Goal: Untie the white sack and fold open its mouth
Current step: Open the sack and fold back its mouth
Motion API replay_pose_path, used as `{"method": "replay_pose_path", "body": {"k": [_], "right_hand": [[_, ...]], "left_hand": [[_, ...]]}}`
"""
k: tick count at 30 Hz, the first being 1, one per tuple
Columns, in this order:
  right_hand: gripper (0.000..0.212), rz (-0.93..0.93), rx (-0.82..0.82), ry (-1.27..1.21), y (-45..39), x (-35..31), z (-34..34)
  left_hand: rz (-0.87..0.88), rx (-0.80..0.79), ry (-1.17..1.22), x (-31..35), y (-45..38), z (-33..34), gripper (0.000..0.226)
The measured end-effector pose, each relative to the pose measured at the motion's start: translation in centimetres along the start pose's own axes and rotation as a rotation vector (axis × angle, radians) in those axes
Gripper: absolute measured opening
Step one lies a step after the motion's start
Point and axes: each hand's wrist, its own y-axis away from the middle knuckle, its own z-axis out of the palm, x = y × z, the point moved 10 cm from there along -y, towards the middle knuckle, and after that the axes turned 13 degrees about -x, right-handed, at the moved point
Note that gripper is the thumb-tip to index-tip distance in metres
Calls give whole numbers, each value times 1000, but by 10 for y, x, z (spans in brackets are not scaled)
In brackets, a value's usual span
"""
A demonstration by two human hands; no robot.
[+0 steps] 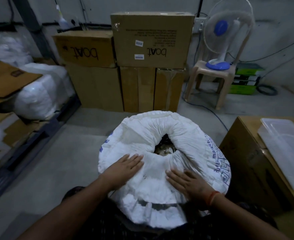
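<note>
White sack (pixel 160 170): stands upright on the floor directly in front of the person. Neck is already loose, no tie visible, with its fabric rolled outward into a thick collar around a small dark opening (pixel 165 146); brownish contents show inside.

Left hand (pixel 125 168): lies flat on the near-left of the collar, fingers (pixel 134 159) spread and extended, gripping nothing.

Right hand (pixel 187 181): flat on the near-right of the collar, fingers likewise open, pressing the fabric.

Risks, as judged: the bunched collar may spring back and narrow the mouth if only pressed; uneven downward pushing on the near side could tip the sack toward the person and spill contents.

Surroundings: cardboard box (pixel 257 163) with clear plastic tray (pixel 286 153) just beside, right; stacked cartons (pixel 151 42) and fan (pixel 224 32) on chair (pixel 210 78) beyond.
</note>
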Motion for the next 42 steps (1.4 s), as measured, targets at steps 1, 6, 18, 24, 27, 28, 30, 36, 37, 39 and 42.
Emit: {"method": "replay_pose_path", "body": {"k": [1,6,18,24,27,28,30,36,37,39,42], "right_hand": [[73,-4,15,20,3,-4,1],[39,9,155,68,21,0,-20],[24,407,102,-447,99,94,-8],[28,336,427,-655,109,98,-25],[22,412,712,-742,124,111,-40],[20,456,766,-774,127,119,-42],[16,534,790,-857,124,138,-41],[14,465,524,-1240,64,196,-23],[19,467,445,-1307,51,201,-15],[30,509,310,-1369,32,208,0],[50,515,245,-1652,14,205,20]], "left_hand": [[17,31,-8,4,2,-4,94],[145,290,134,42,31,-25,68],[311,-4,392,144,42,-15,56],[309,203,496,121,46,-33,54],[239,386,567,96,51,-51,45],[185,482,601,83,53,-58,40],[16,666,697,46,57,-69,31],[-607,576,1164,-68,36,-6,26],[-679,509,1238,-79,30,12,28],[-741,433,1391,-88,19,32,31],[-578,455,1806,-78,-4,27,30]]}}
